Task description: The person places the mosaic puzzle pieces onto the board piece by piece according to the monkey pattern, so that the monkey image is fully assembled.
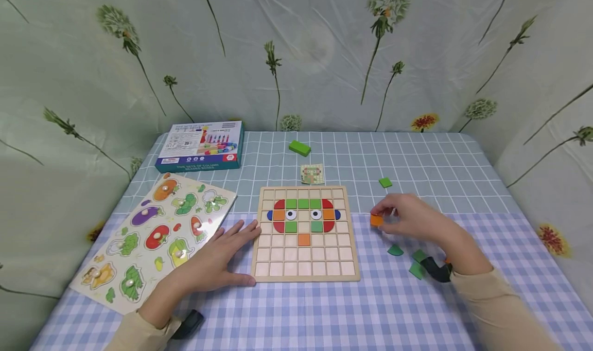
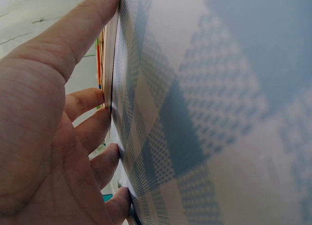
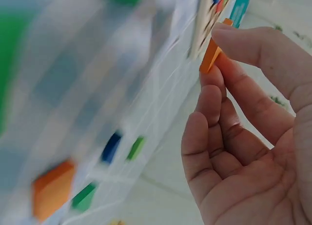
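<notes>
My right hand (image 1: 412, 217) pinches an orange square tile (image 1: 376, 220) between thumb and fingertips, just right of the wooden grid board (image 1: 306, 279). In the right wrist view the tile (image 3: 210, 55) stands on edge in that pinch. My left hand (image 1: 215, 258) lies with spread, fairly straight fingers against the board's left side, thumb (image 2: 73, 32) near its lower corner. On the board, red, green, orange and blue pieces and two eye tiles (image 1: 291, 214) form a face in the upper rows. One orange square (image 1: 303, 239) sits below the eyes.
Loose green tiles (image 1: 417, 270) and a green quarter-round (image 1: 395, 250) lie near my right wrist; another green tile (image 1: 385, 182) lies farther back. Behind the board are a picture card (image 1: 312, 174) and a green block (image 1: 299, 147). Left stand a vegetable puzzle (image 1: 157, 258) and a box (image 1: 199, 147).
</notes>
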`<action>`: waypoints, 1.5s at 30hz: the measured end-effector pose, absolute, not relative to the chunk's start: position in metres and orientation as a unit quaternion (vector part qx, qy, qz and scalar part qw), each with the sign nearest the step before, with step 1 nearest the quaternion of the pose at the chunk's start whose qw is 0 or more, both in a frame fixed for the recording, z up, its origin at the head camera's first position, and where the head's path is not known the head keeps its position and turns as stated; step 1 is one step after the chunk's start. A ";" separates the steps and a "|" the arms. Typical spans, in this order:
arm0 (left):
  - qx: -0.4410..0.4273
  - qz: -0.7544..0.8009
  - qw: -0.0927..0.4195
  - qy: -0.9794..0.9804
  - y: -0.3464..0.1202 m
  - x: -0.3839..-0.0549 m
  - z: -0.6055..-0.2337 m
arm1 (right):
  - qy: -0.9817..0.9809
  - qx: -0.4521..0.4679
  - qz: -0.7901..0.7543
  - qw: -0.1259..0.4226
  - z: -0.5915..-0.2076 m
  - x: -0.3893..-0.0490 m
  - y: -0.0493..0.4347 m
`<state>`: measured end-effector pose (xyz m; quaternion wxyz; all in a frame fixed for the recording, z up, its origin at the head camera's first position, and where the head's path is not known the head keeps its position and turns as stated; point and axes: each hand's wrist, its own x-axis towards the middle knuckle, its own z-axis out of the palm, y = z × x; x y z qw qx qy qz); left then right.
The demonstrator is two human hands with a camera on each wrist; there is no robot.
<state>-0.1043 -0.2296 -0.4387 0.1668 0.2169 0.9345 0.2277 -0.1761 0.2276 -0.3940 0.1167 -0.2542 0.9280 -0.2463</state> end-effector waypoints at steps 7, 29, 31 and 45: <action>0.219 0.224 0.165 0.935 -0.230 -0.104 -0.439 | 0.914 -0.297 -0.252 0.114 -0.392 -0.183 0.190; 0.218 0.222 0.163 0.936 -0.230 -0.107 -0.440 | 0.868 -0.395 -0.251 0.170 -0.400 -0.183 0.084; 0.218 0.222 0.163 0.936 -0.230 -0.107 -0.440 | 0.864 -0.399 -0.250 0.178 -0.402 -0.182 0.079; 0.219 0.221 0.160 0.937 -0.231 -0.106 -0.440 | 0.868 -0.413 -0.211 0.179 -0.405 -0.178 0.059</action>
